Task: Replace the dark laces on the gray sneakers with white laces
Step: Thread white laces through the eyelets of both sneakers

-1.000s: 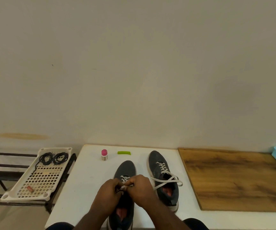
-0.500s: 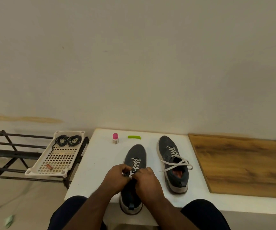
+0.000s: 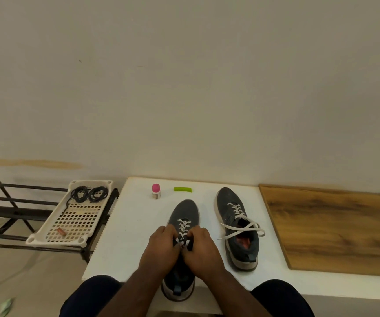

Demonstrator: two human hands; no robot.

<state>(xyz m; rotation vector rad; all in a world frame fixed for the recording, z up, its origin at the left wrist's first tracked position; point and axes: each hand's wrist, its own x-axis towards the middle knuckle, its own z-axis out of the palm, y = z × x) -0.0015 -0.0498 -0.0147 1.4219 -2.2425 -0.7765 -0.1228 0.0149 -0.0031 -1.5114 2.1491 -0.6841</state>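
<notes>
Two gray sneakers stand on the white table [image 3: 125, 236]. The near sneaker [image 3: 184, 212] is threaded with a white lace [image 3: 184, 225]; its heel hangs over the table's front edge. My left hand [image 3: 161, 244] and my right hand [image 3: 201, 245] meet over its tongue, and each pinches an end of the white lace. The lace ends are mostly hidden between my fingers. The other sneaker [image 3: 237, 225] stands to the right, its white lace [image 3: 244, 228] crossed loosely over the opening. Two coils of dark laces [image 3: 89, 194] lie in a white perforated tray [image 3: 54, 239] on the left.
The tray rests on a black metal rack [image 3: 8, 213] left of the table. A small pink-capped bottle [image 3: 156, 191] and a green piece [image 3: 183, 189] stand near the table's far edge. A wooden board [image 3: 335, 227] covers the table's right side. The wall rises just behind.
The view has tilted and pulled back, so the table's front edge and my knees now show. My hands stay on the near sneaker's lace, a little lower on the shoe.
</notes>
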